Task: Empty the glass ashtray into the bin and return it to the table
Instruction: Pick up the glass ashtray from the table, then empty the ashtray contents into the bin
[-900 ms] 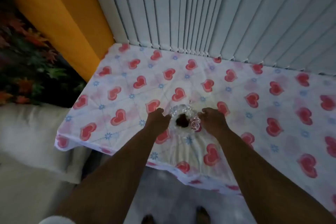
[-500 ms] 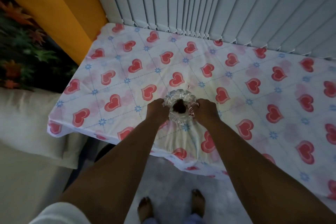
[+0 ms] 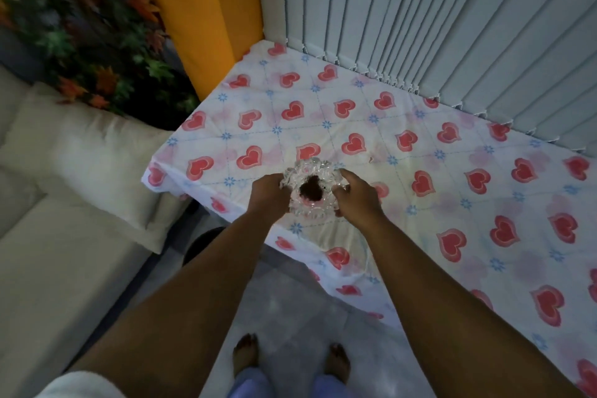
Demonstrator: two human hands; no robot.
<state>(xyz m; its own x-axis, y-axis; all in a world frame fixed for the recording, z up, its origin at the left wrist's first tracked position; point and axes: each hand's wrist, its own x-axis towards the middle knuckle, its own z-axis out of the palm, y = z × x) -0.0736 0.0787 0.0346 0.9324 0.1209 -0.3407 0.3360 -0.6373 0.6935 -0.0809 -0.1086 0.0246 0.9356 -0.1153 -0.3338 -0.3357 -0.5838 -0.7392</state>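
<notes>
A clear cut-glass ashtray [image 3: 311, 171] with a dark heap of ash in its bowl is held between both hands near the front edge of the table [image 3: 452, 203], which wears a white cloth printed with red hearts. My left hand [image 3: 268, 192] grips its left rim and my right hand [image 3: 355, 194] grips its right rim. Whether the ashtray touches the cloth I cannot tell. A round dark shape [image 3: 202, 242], possibly the bin, shows on the floor under my left forearm, mostly hidden.
A cream sofa [image 3: 64, 203] with a cushion stands left of the table. An orange curtain [image 3: 200, 10] and grey vertical blinds [image 3: 420, 26] hang behind the table. Leafy decoration [image 3: 80, 26] fills the far left. My bare feet [image 3: 290, 362] stand on grey tiles.
Both hands closed in on the ashtray and took hold of its rim. The view swung left and down, bringing the sofa and floor into sight.
</notes>
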